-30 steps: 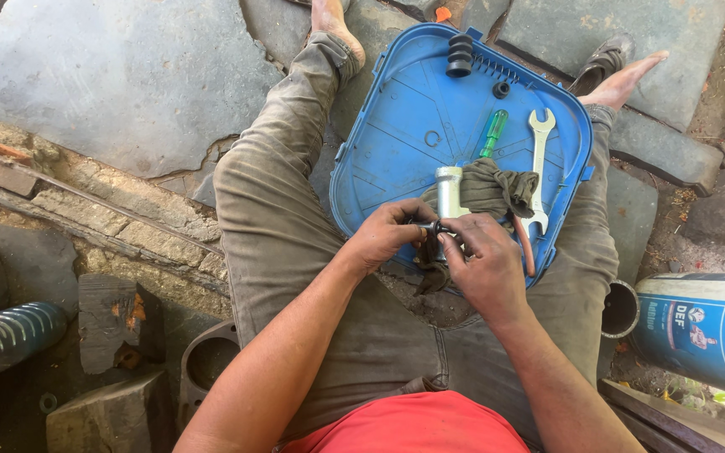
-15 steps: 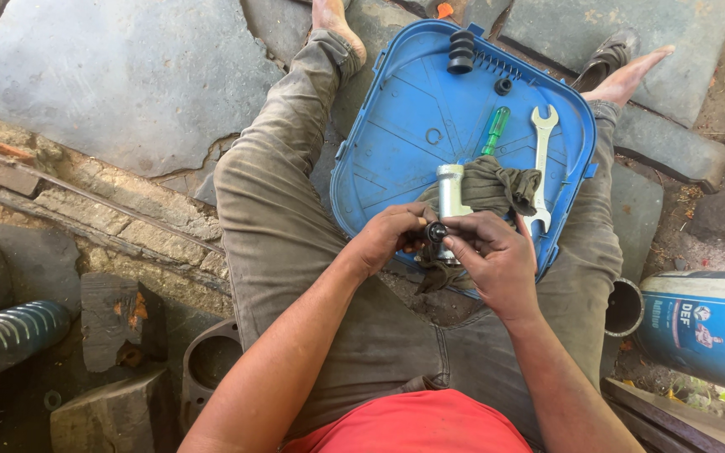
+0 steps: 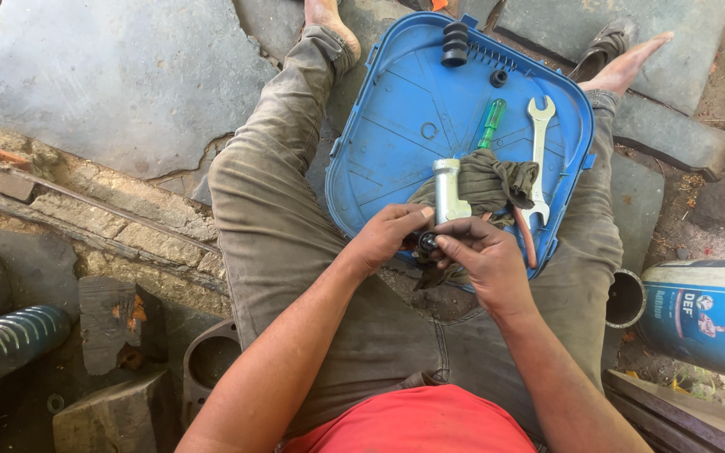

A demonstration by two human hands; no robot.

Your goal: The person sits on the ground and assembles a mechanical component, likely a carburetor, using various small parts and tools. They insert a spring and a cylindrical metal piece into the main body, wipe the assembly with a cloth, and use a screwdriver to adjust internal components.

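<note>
Both hands meet over the lap, left hand and right hand with fingers pinched on a small black round part, just beside a silver metal cylinder on the blue plastic lid.

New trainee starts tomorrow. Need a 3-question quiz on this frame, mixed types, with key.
1. True or false: the spanner lies on the blue tray.
2. Which tool has a green handle? A) spanner B) screwdriver C) cloth
3. Fill in: the left hand and right hand meet on a small black part at the foot of the silver ____.

Key: 1 true; 2 B; 3 cylinder.
</note>
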